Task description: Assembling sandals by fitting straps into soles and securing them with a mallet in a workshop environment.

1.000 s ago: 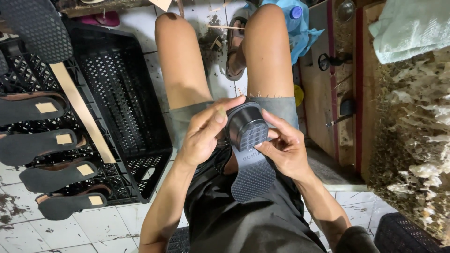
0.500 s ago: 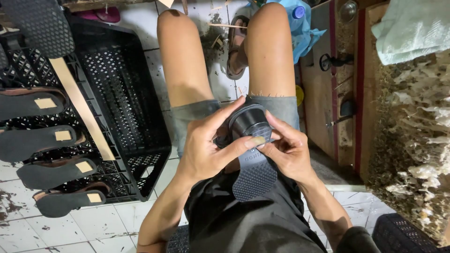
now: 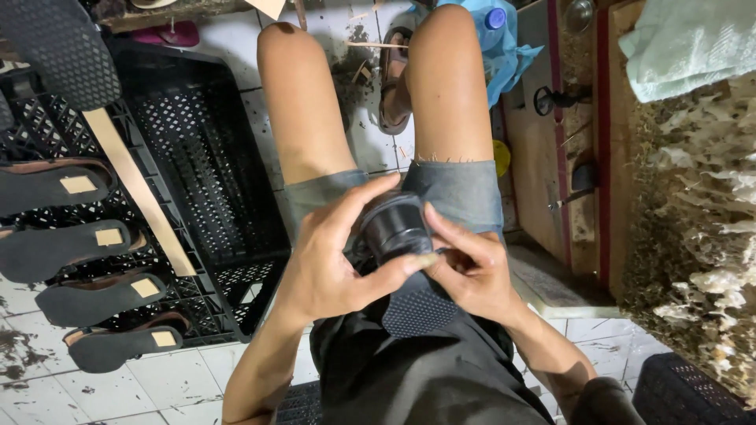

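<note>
I sit with a dark shoe [image 3: 402, 236] on my lap, its textured black sole [image 3: 421, 305] facing up and pointing toward me. My left hand [image 3: 335, 256] wraps around the heel end from the left, thumb pressed across the sole. My right hand [image 3: 472, 267] grips the same shoe from the right, fingers pinching near the heel edge beside the left thumb. Both hands are closed on the shoe above my grey shorts [image 3: 465, 193].
A black plastic crate [image 3: 205, 181] stands at my left with a wooden strip [image 3: 138, 189] across it. Several dark soles with tan labels [image 3: 55, 189] lie in a row on the far left. Wooden boards [image 3: 551, 157] and a pale cloth [image 3: 693, 47] sit at the right.
The shoe has turned in my hands so the patterned heel face is covered. My left thumb has slid further across the sole toward my right fingers.
</note>
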